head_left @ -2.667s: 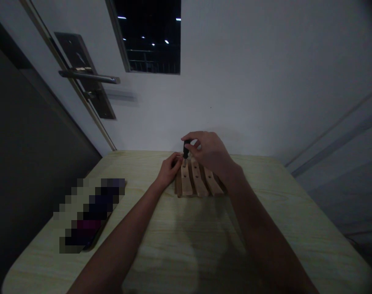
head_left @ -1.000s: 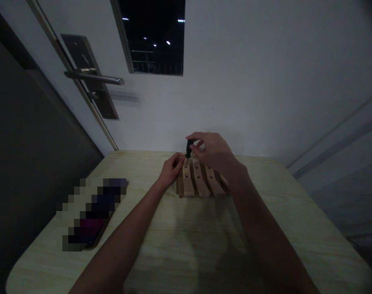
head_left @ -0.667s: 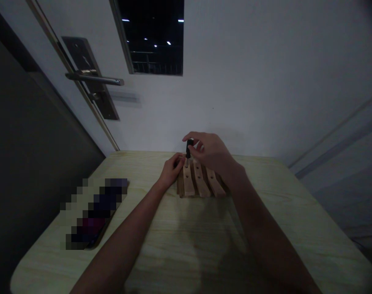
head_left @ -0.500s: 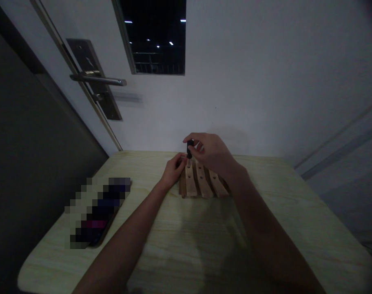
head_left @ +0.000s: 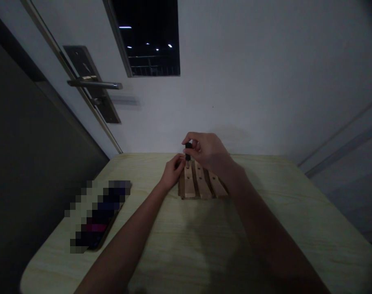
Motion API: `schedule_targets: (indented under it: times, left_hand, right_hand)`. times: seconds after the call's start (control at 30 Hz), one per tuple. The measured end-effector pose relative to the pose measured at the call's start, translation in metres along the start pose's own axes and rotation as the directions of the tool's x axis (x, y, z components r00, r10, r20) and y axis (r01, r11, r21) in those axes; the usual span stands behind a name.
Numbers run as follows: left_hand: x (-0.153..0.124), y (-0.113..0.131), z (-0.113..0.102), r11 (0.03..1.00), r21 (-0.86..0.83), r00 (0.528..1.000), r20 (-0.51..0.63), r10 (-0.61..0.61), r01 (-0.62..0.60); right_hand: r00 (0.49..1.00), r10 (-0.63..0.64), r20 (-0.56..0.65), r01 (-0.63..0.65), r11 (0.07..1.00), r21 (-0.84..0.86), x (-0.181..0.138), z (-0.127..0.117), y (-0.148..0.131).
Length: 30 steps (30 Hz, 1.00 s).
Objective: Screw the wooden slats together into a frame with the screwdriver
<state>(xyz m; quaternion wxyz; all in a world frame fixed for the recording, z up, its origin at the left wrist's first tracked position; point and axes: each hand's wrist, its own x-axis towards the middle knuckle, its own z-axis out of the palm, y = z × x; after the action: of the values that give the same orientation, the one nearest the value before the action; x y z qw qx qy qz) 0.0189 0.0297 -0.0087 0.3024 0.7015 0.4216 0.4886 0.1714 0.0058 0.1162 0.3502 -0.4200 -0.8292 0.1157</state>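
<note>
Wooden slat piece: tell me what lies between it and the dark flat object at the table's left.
In the head view, only the person's left forearm crosses that stretch, above plain tabletop.

I see the short black screwdriver (head_left: 188, 146) upright at eleven o'clock on the slatted wooden rack (head_left: 202, 186); rack lies flat.

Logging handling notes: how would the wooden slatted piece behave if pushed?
The wooden slatted piece looks stiff, its slats straight. Lying low on the smooth table, it would probably slide, not tip. Likely light: the left hand steadies its corner while the right hand holds a screwdriver to it.
</note>
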Motion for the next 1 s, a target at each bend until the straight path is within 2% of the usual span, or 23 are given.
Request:
schedule_targets:
  times: [0.23,0.57,0.77,1.0]
  left_hand:
    - [0.001,0.002,0.001,1.000,0.017,1.000,-0.020,-0.017,0.018]
    - [0.001,0.000,0.000,1.000,-0.008,1.000,-0.004,-0.029,0.029]
    - [0.001,-0.002,0.000,1.000,-0.005,1.000,0.008,-0.026,0.026]
    - [0.001,0.002,0.000,1.000,-0.006,1.000,0.017,-0.020,0.020]
  right_hand:
    - [0.998,-0.067,0.018,0.067,0.996,-0.050,0.005,0.005,0.010]
    - [0.997,-0.074,0.032,0.078,0.982,-0.174,0.000,0.009,0.011]
    - [0.993,-0.117,0.019,0.118,0.990,-0.077,0.001,0.008,0.015]
    - [0.999,-0.040,0.014,0.040,0.998,-0.047,0.003,0.002,0.010]
